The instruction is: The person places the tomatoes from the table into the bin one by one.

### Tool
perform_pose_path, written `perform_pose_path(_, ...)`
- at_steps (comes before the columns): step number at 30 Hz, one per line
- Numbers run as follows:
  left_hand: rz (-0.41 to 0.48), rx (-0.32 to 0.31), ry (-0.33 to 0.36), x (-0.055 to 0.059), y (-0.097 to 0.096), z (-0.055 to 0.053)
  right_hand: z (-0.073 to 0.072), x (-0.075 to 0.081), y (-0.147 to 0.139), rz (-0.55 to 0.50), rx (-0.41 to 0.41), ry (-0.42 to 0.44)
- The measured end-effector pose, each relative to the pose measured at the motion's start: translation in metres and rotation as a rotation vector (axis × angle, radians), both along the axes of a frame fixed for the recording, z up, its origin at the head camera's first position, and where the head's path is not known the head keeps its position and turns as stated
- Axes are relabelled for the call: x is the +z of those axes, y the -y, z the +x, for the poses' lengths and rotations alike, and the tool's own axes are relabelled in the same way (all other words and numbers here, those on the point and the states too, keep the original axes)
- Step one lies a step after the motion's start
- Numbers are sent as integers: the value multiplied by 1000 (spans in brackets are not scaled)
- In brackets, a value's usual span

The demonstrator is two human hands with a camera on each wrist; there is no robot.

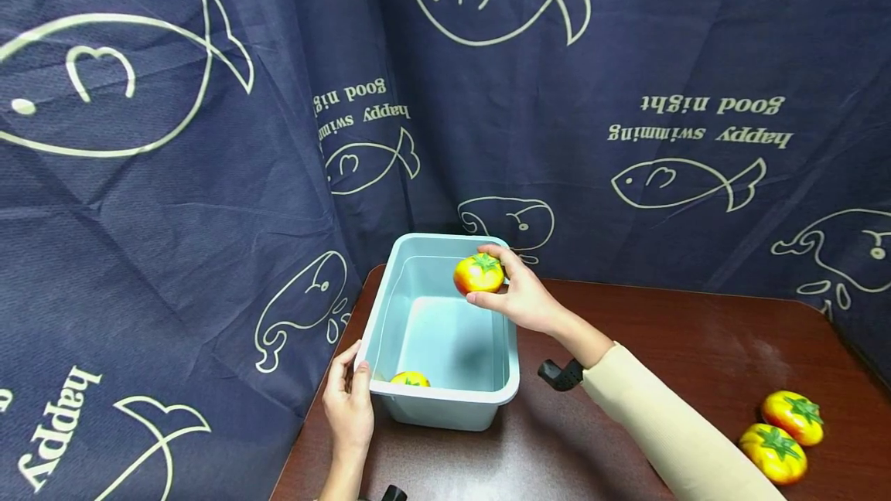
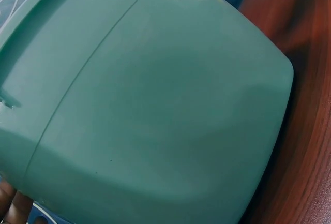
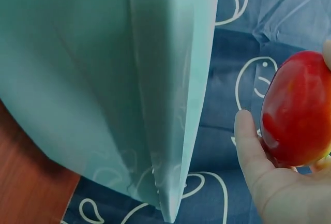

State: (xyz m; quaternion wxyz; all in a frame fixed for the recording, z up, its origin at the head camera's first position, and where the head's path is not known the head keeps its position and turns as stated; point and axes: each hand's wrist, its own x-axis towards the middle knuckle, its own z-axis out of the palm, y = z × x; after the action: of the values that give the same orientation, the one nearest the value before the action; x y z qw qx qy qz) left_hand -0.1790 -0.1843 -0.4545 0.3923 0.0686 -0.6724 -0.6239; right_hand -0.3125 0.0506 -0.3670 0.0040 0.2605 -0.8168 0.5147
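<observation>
My right hand (image 1: 524,296) holds a red-and-yellow toy tomato (image 1: 479,274) with a green leaf top, above the inside of a light blue plastic bin (image 1: 445,404). In the right wrist view the same tomato (image 3: 300,107) shows its shiny red underside, between thumb and fingers. My left hand (image 1: 350,404) grips the bin's near left corner, thumb over the rim and fingers along the outside. The bin's outer wall (image 2: 165,100) fills most of the left wrist view. A second tomato (image 1: 411,379) lies inside by the near wall, partly hidden by the rim.
Two more toy tomatoes, one behind (image 1: 793,417) and one in front (image 1: 774,453), sit side by side on the brown wooden table (image 1: 668,354) at the right. A dark blue curtain (image 1: 557,99) with fish drawings hangs behind and to the left.
</observation>
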Motion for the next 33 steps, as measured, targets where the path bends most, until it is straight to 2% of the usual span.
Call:
perform_pose_path(2,-4,2,-8,-4,1,-2,1,0,3,4,5,0)
perform_pose_path(8,9,3,-20,-27,8,-13,1,-1,15,10,13,7)
perform_pose_path(12,14,6,-14,-34,9,-16,0,-2,22,4,19,31)
perform_pose_path(22,31,7,-12,-34,11,-16,-3,1,26,25,20,27)
perform_pose_path(28,25,-1,-29,-30,11,-13,-5,14,33,-7,61,-1)
perform_pose_path(33,17,-5,-27,-31,12,-14,-5,16,44,-15,89,3)
